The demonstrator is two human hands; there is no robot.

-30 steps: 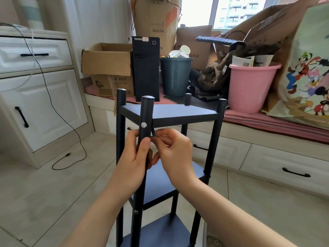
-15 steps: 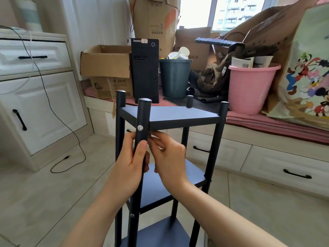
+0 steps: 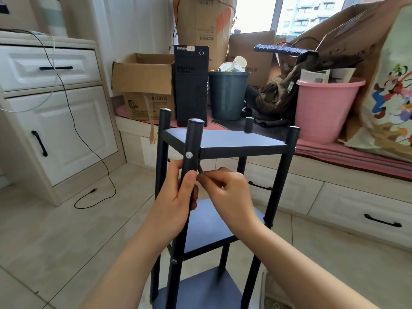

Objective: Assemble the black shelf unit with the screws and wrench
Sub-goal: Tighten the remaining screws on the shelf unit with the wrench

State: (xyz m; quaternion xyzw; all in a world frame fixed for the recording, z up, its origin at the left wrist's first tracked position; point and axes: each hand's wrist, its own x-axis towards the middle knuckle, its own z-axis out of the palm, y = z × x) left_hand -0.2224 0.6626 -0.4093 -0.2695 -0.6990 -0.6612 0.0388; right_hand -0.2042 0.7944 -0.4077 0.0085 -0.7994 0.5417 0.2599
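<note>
Tiled floor (image 3: pixel 55 230) carries the black shelf unit (image 3: pixel 223 141). Since the earlier frame, the right hand (image 3: pixel 229 195) has lowered the wrench (image 3: pixel 200 169), pinched in curled fingers. Left hand (image 3: pixel 176 197) grips the front post (image 3: pixel 191 148). Pink bucket (image 3: pixel 323 112) holds papers; grey bin (image 3: pixel 227 94) holds cups.

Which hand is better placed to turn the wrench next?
Right. The right hand already pinches the wrench beside the front post, just below the top shelf. The left hand grips that post, steadying it.
</note>
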